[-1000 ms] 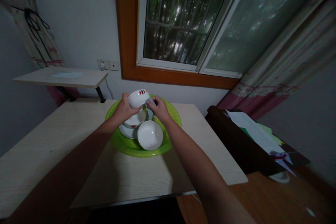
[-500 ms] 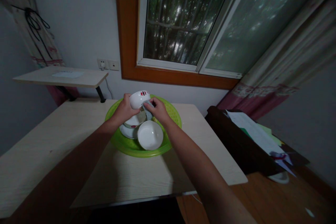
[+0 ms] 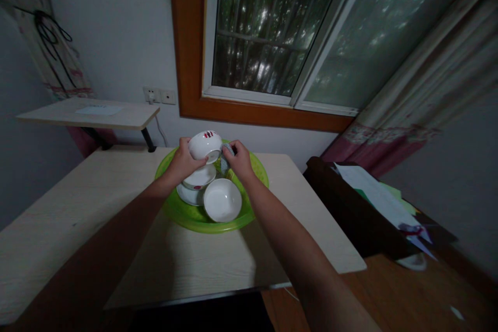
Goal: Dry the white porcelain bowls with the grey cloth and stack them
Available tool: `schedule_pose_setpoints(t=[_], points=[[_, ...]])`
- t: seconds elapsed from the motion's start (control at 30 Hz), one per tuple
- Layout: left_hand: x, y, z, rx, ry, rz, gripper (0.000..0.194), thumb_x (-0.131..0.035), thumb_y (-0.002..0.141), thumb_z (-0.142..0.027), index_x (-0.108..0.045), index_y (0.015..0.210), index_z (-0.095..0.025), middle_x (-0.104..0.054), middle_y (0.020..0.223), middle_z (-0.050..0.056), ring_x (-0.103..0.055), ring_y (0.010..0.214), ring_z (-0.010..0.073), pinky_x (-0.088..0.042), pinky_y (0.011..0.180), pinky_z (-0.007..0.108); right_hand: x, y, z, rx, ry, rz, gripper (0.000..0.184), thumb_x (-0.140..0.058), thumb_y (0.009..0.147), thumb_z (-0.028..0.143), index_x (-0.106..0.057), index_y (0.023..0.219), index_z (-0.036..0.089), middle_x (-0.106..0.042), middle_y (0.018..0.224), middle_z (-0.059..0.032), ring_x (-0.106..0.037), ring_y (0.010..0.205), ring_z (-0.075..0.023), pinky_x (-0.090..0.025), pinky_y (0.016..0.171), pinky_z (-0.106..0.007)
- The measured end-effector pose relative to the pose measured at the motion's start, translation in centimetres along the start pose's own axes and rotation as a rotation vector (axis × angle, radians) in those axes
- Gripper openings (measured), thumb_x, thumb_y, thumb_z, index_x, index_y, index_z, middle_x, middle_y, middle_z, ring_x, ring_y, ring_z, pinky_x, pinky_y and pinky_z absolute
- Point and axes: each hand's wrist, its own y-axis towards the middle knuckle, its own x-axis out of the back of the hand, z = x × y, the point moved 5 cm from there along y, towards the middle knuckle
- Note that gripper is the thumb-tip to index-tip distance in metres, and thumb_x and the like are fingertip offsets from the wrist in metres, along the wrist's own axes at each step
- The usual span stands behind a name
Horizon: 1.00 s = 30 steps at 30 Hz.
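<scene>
My left hand [image 3: 184,160] grips a white bowl [image 3: 205,145] with a red and black print, tilted on its side above the green basin [image 3: 208,227]. In my right hand [image 3: 239,160] is a grey cloth [image 3: 225,164], pinched and hanging down close to the bowl's right side. Inside the basin, a second white bowl [image 3: 199,177] with a red mark sits on a white dish [image 3: 190,195]. Another white bowl [image 3: 222,200] lies beside them, its inside facing me. Something yellowish [image 3: 230,174] shows partly beneath my right hand.
The basin stands on a pale wooden table [image 3: 210,264]. A raised shelf [image 3: 89,114] with a paper on it is at the back left. A dark box-like piece [image 3: 334,207] bearing papers [image 3: 373,192] is to the right. The window [image 3: 268,36] is behind.
The held bowl has turned so its base faces lower right. My right hand and the cloth have shifted slightly right, away from the bowl's face.
</scene>
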Motion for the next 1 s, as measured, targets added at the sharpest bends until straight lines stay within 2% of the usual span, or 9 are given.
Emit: schedule_pose_setpoints(t=[0.13,0.33,0.6,0.87,1.0], points=[[-0.5,0.1,0.4,-0.027,0.005,0.008,0.069,-0.08,0.066,-0.042,-0.035,0.116,-0.024,-0.065,0.115,0.012,-0.068,0.105,0.0298,-0.052,0.081,0.037,0.1,-0.2,1.3,0.081,-0.02,-0.005,0.025,-0.061,0.087,0.047,-0.056,0.083,0.023,-0.057,0.083,0.0002,-0.051,0.078,-0.0176,-0.04,0.073,-0.03],[-1.3,0.2,1.0,-0.092,0.01,0.018,0.069,-0.08,0.066,-0.043,-0.037,0.117,-0.024,-0.065,0.114,0.012,-0.067,0.102,0.0284,-0.052,0.08,0.036,-0.5,-0.7,2.9,0.191,-0.021,0.077,0.024,-0.065,0.088,0.045,-0.058,0.082,0.024,-0.057,0.085,-0.0014,-0.053,0.083,-0.0191,-0.042,0.078,-0.032],[-0.9,0.2,0.9,-0.055,0.023,0.007,0.068,-0.08,0.066,-0.044,-0.038,0.116,-0.024,-0.065,0.11,0.011,-0.068,0.1,0.0294,-0.052,0.078,0.038,0.3,0.0,1.3,0.079,-0.027,-0.023,0.022,-0.06,0.09,0.043,-0.056,0.083,0.023,-0.056,0.084,-0.0004,-0.051,0.079,-0.0177,-0.04,0.074,-0.031],[-1.1,0.0,0.5,-0.078,0.027,0.033,0.068,-0.08,0.066,-0.041,-0.038,0.117,-0.023,-0.065,0.113,0.012,-0.067,0.102,0.0281,-0.051,0.079,0.036,-0.5,-0.4,2.2,0.134,0.037,0.048,0.031,-0.069,0.084,0.048,-0.053,0.077,0.023,-0.055,0.08,0.0016,-0.051,0.078,-0.0169,-0.038,0.072,-0.03],[-1.0,0.1,0.7,-0.069,0.045,0.032,0.069,-0.079,0.067,-0.044,-0.037,0.118,-0.023,-0.065,0.112,0.01,-0.067,0.101,0.0277,-0.05,0.078,0.035,-0.2,-0.1,1.4,0.099,0.041,-0.003,0.032,-0.068,0.084,0.048,-0.052,0.076,0.023,-0.053,0.077,0.0029,-0.048,0.074,-0.0159,-0.037,0.069,-0.028]])
